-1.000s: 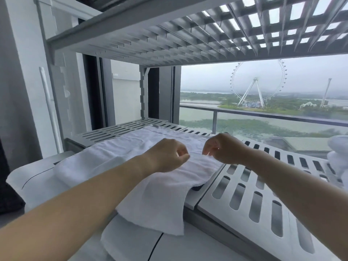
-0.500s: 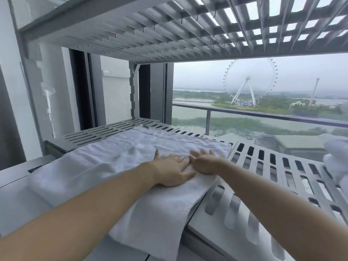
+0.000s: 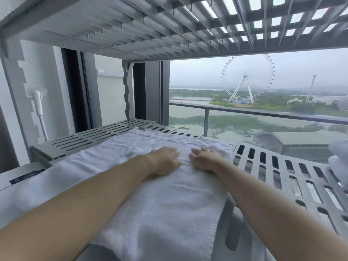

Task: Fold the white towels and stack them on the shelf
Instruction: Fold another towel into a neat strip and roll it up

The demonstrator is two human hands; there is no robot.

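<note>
The left hand (image 3: 165, 161) lies palm down on the white towel (image 3: 169, 200), fingers together and flat, gripping nothing. The right hand (image 3: 204, 162) rests just beside it, also flat on the cloth, its fingers loosely spread toward the towel's far right corner.

They work on a grey slotted plastic shelf (image 3: 273, 170), with another slotted shelf level (image 3: 169, 25) close overhead. Behind stands a window (image 3: 263, 81) onto a balcony railing (image 3: 244, 113), grey water and a Ferris wheel (image 3: 247, 80). At the left a white notched upright (image 3: 17, 95) carries the shelves, with a white hook and cord (image 3: 38, 102) against the wall.

The shelf's right half lies bare as far as a bundle of white cloth (image 3: 339, 157) at its right edge. The far left corner is bare too.

The towel covers the left half of the shelf, folded, with a stitched band along its far edge. Its near end hangs over the front edge, and its left end drapes onto a lower white surface (image 3: 15, 178).
</note>
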